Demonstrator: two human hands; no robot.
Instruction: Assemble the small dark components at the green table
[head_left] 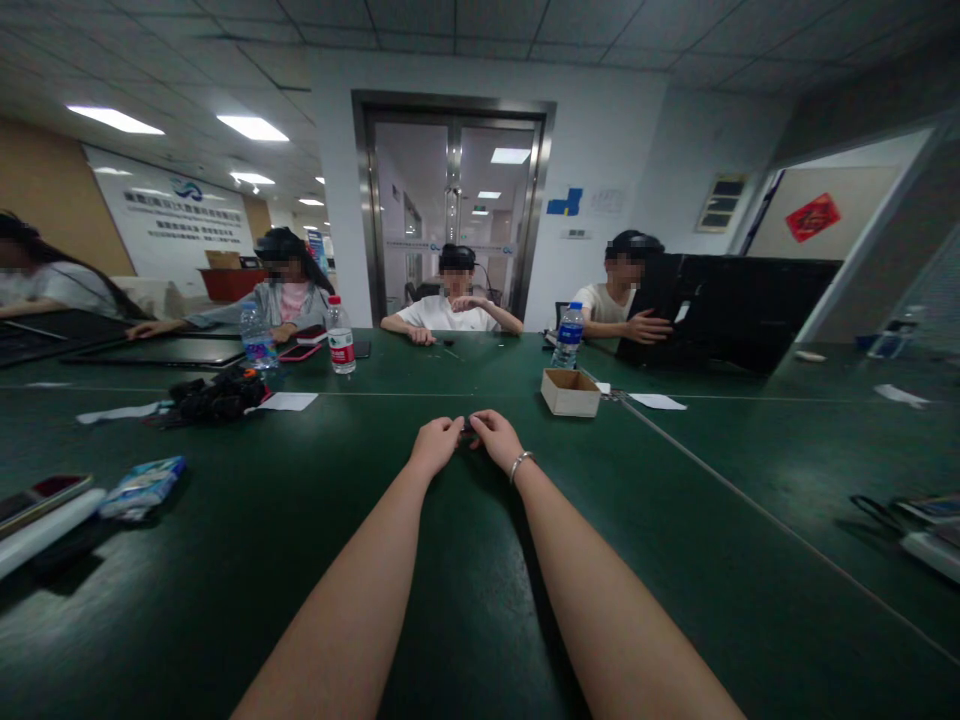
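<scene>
Two hands: the left hand and the right hand reach out and meet over the green table.
Small dark thing: it is between the fingertips of both hands, right where they meet.
Left grip: finger and thumb pinch one side of it.
Right grip: finger and thumb pinch the other side; a silver bracelet is on this wrist.
Done so far: the small dark thing is in the fingers, so getting hold of it looks done.
Left to do: it has not been put down yet. The fingers hide most of it, and it is tiny, so I cannot tell if any part is changed, or how much is left.
Open box: it sits past the right hand, off to the right, and no hand touches it.
Blue-label bottle: it stands just behind the box.
Red-cap bottle: it stands farther back, off to the left.
Person across: they sit at the far side, well apart from these two hands.
</scene>
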